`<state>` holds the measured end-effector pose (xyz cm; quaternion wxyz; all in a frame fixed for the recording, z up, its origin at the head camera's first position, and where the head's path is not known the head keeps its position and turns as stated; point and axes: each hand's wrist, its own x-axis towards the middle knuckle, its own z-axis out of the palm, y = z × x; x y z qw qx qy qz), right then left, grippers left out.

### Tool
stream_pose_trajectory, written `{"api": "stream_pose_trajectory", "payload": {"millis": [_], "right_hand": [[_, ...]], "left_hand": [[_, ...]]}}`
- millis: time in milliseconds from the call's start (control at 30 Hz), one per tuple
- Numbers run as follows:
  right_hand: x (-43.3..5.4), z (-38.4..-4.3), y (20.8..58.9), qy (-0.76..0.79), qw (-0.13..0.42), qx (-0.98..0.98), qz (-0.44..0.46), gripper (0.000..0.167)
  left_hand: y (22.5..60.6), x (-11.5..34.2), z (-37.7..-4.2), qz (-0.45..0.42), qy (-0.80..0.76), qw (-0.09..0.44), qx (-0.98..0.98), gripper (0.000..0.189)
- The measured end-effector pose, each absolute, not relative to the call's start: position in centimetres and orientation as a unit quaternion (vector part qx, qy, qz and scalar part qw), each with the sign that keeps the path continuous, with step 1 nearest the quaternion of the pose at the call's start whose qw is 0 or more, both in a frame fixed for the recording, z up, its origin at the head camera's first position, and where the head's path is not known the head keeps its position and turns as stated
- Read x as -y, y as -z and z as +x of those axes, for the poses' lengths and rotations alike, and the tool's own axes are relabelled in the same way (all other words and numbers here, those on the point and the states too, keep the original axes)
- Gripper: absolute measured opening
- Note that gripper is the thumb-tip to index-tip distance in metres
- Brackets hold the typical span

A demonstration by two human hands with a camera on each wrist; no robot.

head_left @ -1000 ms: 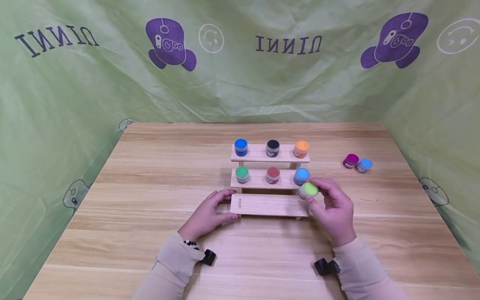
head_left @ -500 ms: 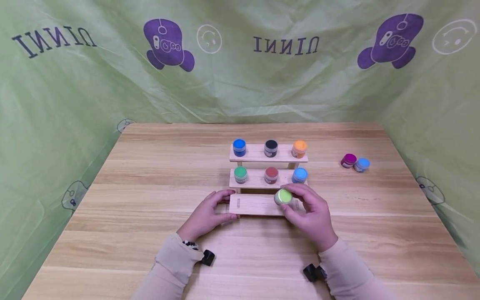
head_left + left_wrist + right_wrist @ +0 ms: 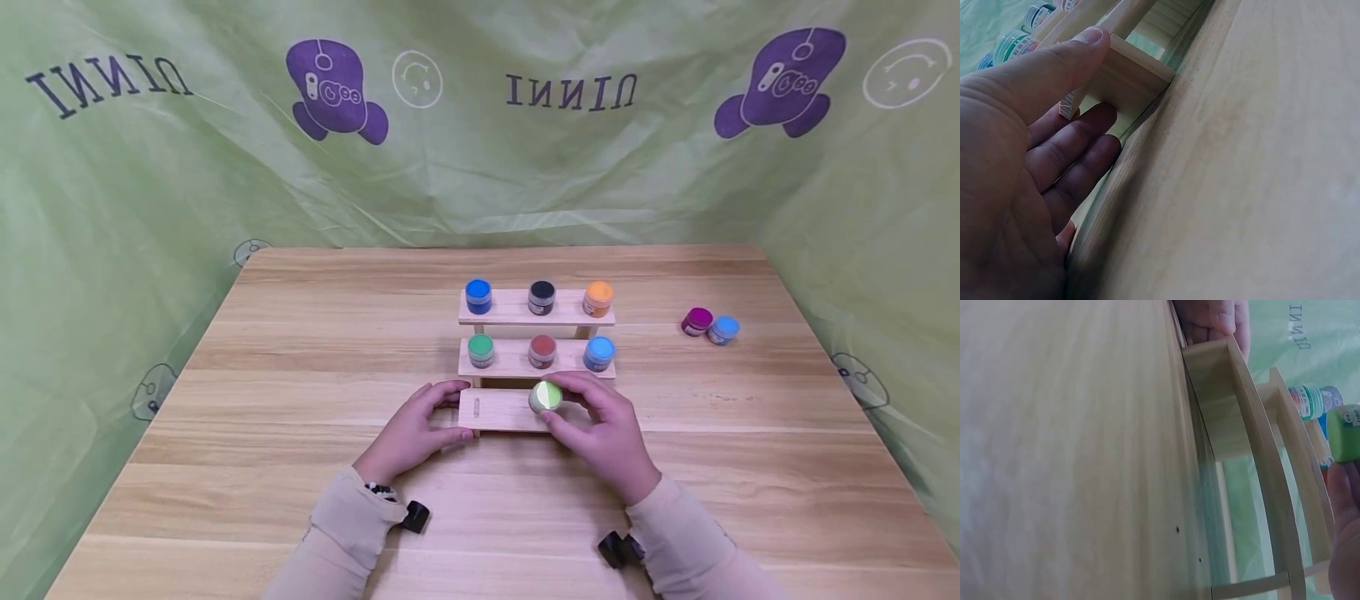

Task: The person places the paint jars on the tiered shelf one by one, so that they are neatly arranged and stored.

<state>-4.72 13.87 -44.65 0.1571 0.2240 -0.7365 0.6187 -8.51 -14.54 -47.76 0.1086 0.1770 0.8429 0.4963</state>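
A three-step wooden rack [image 3: 502, 410] stands mid-table. My left hand [image 3: 415, 427] grips the left end of its lowest step, thumb at the front edge and fingers at the back; in the left wrist view the thumb [image 3: 1054, 72] lies along that end. My right hand [image 3: 600, 429] pinches a light green paint jar [image 3: 545, 397] by its side, over the middle of the lowest step. The right wrist view shows the jar [image 3: 1344, 434] upright, partly cut off by the frame. Green [image 3: 482, 351], red-brown [image 3: 542, 352] and light blue [image 3: 599, 353] jars sit on the middle step.
Dark blue [image 3: 478, 297], black [image 3: 542, 297] and orange [image 3: 597, 298] jars stand on the top step. To the rack's right, a magenta jar [image 3: 697, 322] and another light blue jar [image 3: 723, 330] sit together on the table [image 3: 300, 358]. Green cloth [image 3: 480, 183] surrounds the table.
My right hand has carried the light green jar leftward, from the right end of the lowest step to over its middle. The left hand has kept its place on the rack.
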Motion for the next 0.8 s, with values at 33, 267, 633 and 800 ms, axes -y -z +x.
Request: {"api": "stream_pose_trajectory", "payload": {"millis": [33,267,633,800], "right_hand": [[-13.8,-4.8,44.6,-0.615,0.155,0.74,0.223,0.044],[-12.9,-5.0,44.9,-0.589,0.151,0.765,0.214,0.044],[-11.9,-5.3,45.3,-0.551,0.166,0.792,0.203,0.045],[-11.6,-5.3,45.1,-0.55,0.159,0.795,0.201,0.042]], "left_hand": [[47.7,14.5,-8.5,0.178,-0.496,0.108,-0.843,0.068],[47.8,14.5,-8.5,0.176,-0.495,0.109,-0.844,0.068],[47.9,14.5,-8.5,0.175,-0.5,0.109,-0.841,0.066],[47.8,14.5,-8.5,0.176,-0.503,0.11,-0.839,0.066]]}}
